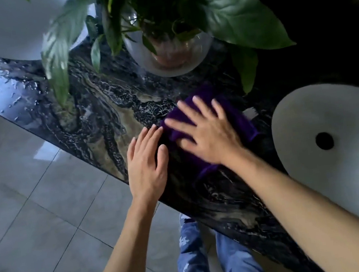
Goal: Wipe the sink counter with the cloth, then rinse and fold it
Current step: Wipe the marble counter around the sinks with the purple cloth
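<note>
Head view: the right hand (205, 132) lies flat, fingers spread wide, pressing the purple cloth (238, 116) onto the dark marble counter (106, 113) at mid-frame, to wipe. The left hand (147, 163), open-fingered, rests beside it, likely bracing. Water beads upper left.

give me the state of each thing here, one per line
purple cloth: spread flat on the counter, under the right hand
right hand: open, palm pressed on the cloth
left hand: open, flat on the counter beside the cloth
counter: water drops at its left end
right sink: drain open
glass plant bowl: upright
</note>
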Demonstrator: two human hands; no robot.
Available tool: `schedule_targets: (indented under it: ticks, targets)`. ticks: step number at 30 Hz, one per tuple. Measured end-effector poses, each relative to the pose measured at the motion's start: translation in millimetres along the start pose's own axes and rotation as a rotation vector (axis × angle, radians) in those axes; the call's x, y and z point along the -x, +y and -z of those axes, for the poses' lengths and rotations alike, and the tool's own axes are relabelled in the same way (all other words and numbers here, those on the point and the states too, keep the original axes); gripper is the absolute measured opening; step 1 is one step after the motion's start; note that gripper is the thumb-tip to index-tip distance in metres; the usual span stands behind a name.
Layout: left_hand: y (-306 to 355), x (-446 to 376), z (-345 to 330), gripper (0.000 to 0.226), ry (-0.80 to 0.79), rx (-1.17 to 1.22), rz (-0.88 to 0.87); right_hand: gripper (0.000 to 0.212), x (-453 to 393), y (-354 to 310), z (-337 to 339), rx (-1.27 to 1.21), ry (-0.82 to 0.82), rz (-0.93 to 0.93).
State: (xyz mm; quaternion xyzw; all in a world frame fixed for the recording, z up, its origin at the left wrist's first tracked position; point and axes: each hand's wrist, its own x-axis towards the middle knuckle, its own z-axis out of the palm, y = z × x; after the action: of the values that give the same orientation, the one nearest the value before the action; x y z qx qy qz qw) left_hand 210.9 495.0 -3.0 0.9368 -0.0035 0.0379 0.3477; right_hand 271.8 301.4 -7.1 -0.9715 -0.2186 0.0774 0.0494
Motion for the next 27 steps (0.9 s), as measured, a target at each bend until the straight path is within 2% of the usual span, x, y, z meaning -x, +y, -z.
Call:
schedule_targets:
  ticks: [3,7,9,11,14,17,21,26,27]
  targets:
    - [4,1,-4,0.049,0.004,-0.073,-0.007,0.058,15,57,7,0.022,0.034,-0.225]
    - [15,-4,-13,0.047,0.093,-0.107,0.07,0.059,103,43,0,0.004,0.078,-0.392]
    - [35,-15,-26,0.046,0.101,-0.052,0.08,0.061,164,16,-9,-0.026,0.042,-0.377]
    - [61,-30,-48,0.045,0.028,-0.014,-0.04,0.066,221,-5,-17,0.0,-0.007,-0.293]
    - [89,-41,-78,0.046,-0.046,-0.121,-0.171,0.076,253,-15,-20,0.038,-0.086,-0.196]
    - [89,-42,-83,0.047,-0.016,-0.058,-0.107,0.077,216,-4,-9,-0.02,-0.121,-0.2]
    - [88,-40,-79,0.051,0.007,0.131,-0.059,0.065,120,23,5,-0.054,-0.031,-0.219]
    - [88,-39,-81,0.054,0.002,0.113,-0.057,0.054,-3,81,22,0.01,-0.035,0.011]
    - [88,-39,-82,0.054,0.014,0.101,-0.047,0.054,-22,92,27,0.026,-0.022,0.011]
